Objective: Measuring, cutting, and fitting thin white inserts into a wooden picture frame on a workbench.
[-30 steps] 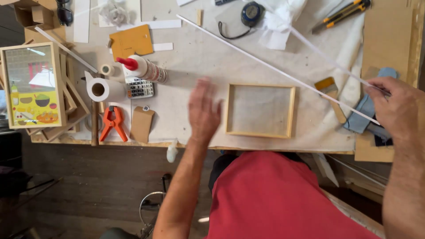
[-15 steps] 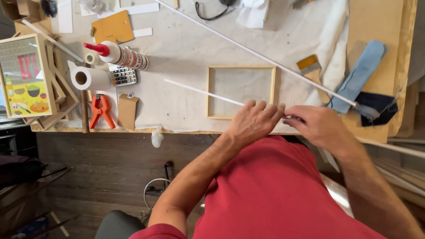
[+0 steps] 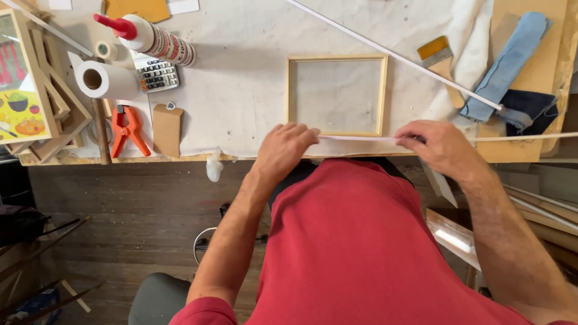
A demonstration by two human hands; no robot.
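Both hands on a thin white strip (image 3: 358,138) now, laid along the near edge of the workbench (image 3: 241,114), just at 6 o'clock of the square wooden frame (image 3: 337,96). Left hand (image 3: 283,150) has fingers curled down over the strip's left end, pinching or pressing, can't tell which from up here. Right hand (image 3: 436,147) is closed in a pinch on the strip further along, w/ the rest running off toward 3 o'clock. Progress, as I judge it: strip is lined up beside the frame's near side, touching or just shy of it, but nothing looks fixed or trimmed yet; glue bottle (image 3: 147,36) sits untouched at 10 o'clock, brush (image 3: 439,57) at 2 o'clock, orange clamp (image 3: 127,129) at 9. A 2nd long white strip (image 3: 391,54) lies diagonal beyond the frame, not in hand.
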